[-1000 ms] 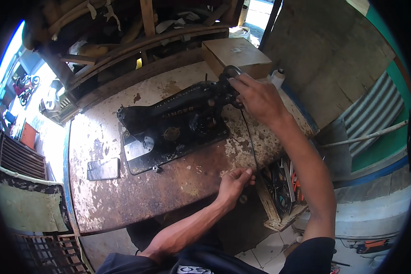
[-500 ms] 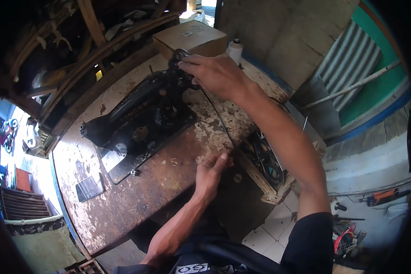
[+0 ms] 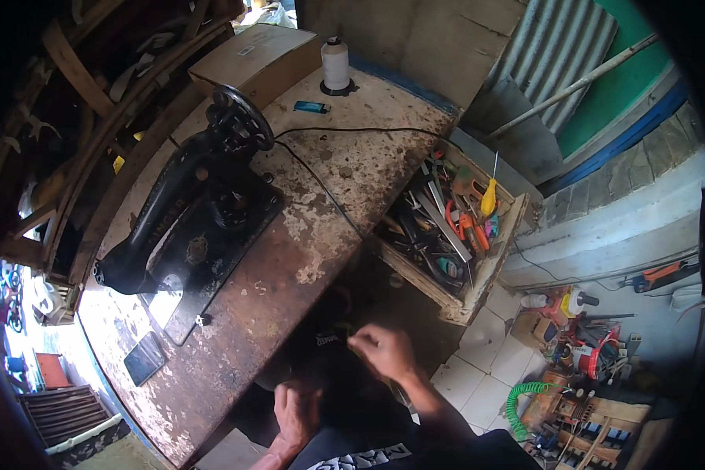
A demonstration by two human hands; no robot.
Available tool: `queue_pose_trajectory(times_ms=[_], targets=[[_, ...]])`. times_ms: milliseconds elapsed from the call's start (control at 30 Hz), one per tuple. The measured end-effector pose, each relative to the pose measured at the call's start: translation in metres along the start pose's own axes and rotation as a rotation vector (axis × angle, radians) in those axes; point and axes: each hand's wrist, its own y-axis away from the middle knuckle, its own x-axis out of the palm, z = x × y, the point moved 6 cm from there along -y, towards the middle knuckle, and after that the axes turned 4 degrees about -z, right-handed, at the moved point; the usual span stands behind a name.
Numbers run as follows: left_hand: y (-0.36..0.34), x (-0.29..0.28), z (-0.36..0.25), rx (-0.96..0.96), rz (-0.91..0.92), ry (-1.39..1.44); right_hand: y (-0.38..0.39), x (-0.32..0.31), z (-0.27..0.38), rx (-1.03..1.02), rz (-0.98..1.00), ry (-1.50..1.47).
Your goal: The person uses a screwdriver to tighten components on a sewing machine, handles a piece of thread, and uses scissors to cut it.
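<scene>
Both hands are low over my dark clothing, beside the front edge of the worn table (image 3: pixel 235 337). My left hand (image 3: pixel 296 413) is closed, its fingers curled in; anything between them is hidden. My right hand (image 3: pixel 385 352) is also closed, thumb and fingers drawn together, and I cannot make out anything in it. Neither touches the black sewing machine (image 3: pixel 188 211), which stands on the table with its handwheel (image 3: pixel 241 119) toward the back. A black cord (image 3: pixel 313 176) runs from near the handwheel across the tabletop.
An open wooden drawer (image 3: pixel 453 308) full of tools juts out at right, a yellow-handled screwdriver (image 3: pixel 489 199) upright in it. A thread cone (image 3: pixel 335 66), blue lighter (image 3: pixel 311 106) and cardboard box (image 3: pixel 254 59) sit at the back. A phone (image 3: pixel 145 359) lies front left. Floor clutter includes a green coiled hose (image 3: pixel 517 407).
My right hand has left the handwheel and come down to my lap. My left hand has drawn back from the table edge, lower and leftward. The view has shifted right, showing more of the drawer.
</scene>
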Motion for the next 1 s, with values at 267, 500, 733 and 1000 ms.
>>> queue_pose_trajectory(times_ms=[267,500,733,1000], targets=[[-0.062,0.029,-0.077,0.176,0.102,0.404,-0.036,0.038,0.062,-0.393,0.133,0.065],[-0.077,0.043,-0.087,0.217,0.215,0.347,-0.091,-0.029,0.120,-0.553,-0.062,0.108],[0.009,0.136,0.030,0.216,0.510,0.008,-0.048,-0.007,0.097,-0.490,0.098,-0.115],[-0.014,0.157,0.036,-0.042,0.283,0.126,0.009,0.052,0.092,-0.576,0.374,-0.131]])
